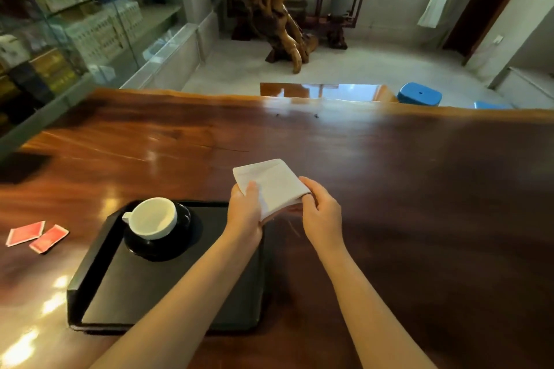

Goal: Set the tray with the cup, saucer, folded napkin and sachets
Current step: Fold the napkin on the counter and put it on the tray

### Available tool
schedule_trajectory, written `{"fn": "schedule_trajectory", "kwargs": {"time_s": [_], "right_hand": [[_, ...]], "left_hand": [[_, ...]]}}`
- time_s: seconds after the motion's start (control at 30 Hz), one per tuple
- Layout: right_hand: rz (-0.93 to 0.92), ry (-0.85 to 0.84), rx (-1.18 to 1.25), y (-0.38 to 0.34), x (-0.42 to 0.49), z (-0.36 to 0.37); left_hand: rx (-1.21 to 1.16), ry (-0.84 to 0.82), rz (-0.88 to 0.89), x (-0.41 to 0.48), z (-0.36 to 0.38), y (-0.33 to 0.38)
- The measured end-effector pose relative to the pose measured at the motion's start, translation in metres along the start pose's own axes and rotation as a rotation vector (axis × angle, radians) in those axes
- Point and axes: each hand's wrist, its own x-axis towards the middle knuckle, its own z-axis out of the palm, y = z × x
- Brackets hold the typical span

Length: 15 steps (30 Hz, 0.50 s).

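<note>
Pinching the napkin [274, 186] from both sides, your left hand [244, 213] and right hand [322, 213] close thumb-over-fingers on its near corners, likely to keep the fold tidy. It hangs just past the tray's [90, 252] far right corner, long axis running away from you, tilted left. Cup [153, 218] sits on saucer [159, 249] in the tray; two sachets [37, 237] wait left on the counter [419, 189].

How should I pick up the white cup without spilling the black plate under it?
Grip the cup by its small handle, which points left toward the tray's left rim. Come from the left side, since both hands and the napkin crowd the right. It sits upright on the saucer, so lifting straight up should leave the saucer behind.
</note>
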Motion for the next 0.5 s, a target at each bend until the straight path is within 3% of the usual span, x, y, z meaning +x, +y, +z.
{"fn": "schedule_trajectory", "kwargs": {"time_s": [0.13,0.33,0.4,0.5], "right_hand": [[0.082,-0.043,0.129,0.001,-0.004,0.034],[0.483,-0.12,0.801,-0.003,-0.016,0.053],[0.551,-0.076,0.713,-0.008,-0.017,0.068],[0.496,0.071,0.441,-0.009,-0.015,0.086]], "left_hand": [[0.069,0.022,0.062,0.02,-0.033,0.006],[0.001,-0.135,0.039,0.028,-0.07,0.004],[-0.102,-0.223,-0.025,0.021,-0.078,-0.003],[-0.273,-0.329,-0.146,0.009,-0.089,-0.012]]}}
